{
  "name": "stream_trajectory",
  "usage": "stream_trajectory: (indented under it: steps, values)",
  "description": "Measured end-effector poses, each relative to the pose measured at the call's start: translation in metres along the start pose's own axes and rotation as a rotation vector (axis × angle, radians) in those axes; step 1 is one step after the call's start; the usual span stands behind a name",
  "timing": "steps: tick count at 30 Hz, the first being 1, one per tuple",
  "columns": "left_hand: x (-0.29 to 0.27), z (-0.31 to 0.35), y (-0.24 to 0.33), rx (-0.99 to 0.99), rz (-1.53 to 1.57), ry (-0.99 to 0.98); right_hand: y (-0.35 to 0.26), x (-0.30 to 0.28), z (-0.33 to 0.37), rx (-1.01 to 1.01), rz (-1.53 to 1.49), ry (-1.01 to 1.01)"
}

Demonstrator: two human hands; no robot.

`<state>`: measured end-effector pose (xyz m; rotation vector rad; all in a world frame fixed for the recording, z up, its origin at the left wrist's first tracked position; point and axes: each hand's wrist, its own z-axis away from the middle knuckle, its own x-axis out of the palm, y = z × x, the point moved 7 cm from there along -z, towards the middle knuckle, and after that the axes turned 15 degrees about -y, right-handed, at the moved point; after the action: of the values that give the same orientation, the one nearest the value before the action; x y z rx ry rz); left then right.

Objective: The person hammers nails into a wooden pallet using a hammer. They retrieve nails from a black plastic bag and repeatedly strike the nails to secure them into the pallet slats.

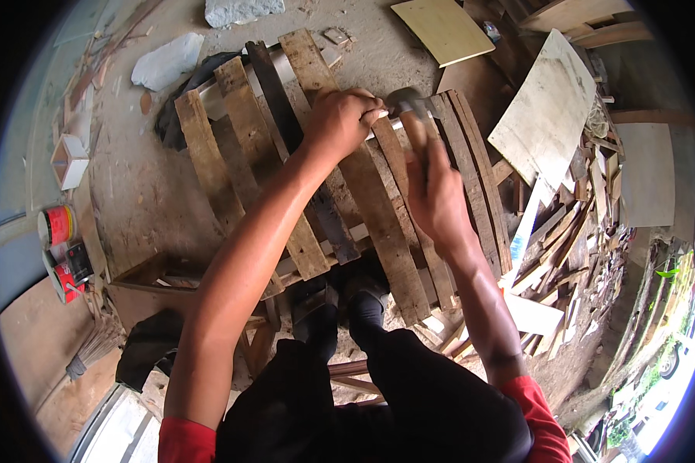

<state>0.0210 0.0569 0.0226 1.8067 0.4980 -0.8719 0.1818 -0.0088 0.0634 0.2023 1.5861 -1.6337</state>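
Observation:
A slatted wooden frame like a pallet (382,231) lies in front of my feet, its worn boards running from far to near. My right hand (438,193) is wrapped round the wooden handle of a hammer (415,133). The hammer's dark head is slightly blurred and sits over the far end of a narrow slat (394,158). Just left of the head, my left hand (341,119) is closed in a pinch at the same slat end. Whatever its fingertips hold is hidden or too small to make out.
A pale board (544,108) leans at the right above a heap of scrap wood (567,247). A yellowish panel (442,31) lies at the far side. Pale stone blocks (168,62) rest far left. Red cans (56,225) and a broom (94,343) stand at the left.

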Motion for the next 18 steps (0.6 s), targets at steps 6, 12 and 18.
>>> stream_trajectory:
  steps: [6,12,18]
  values:
    - [0.007,0.0,-0.008,-0.002,0.074,-0.003,-0.006,-0.012,0.002,-0.039,-0.104,0.148]
    - [0.008,-0.001,-0.009,-0.051,0.031,-0.066,-0.001,-0.012,-0.002,0.058,-0.064,0.052]
    - [0.001,0.008,0.001,-0.032,0.003,-0.044,0.01,-0.008,0.011,0.026,-0.353,0.074]
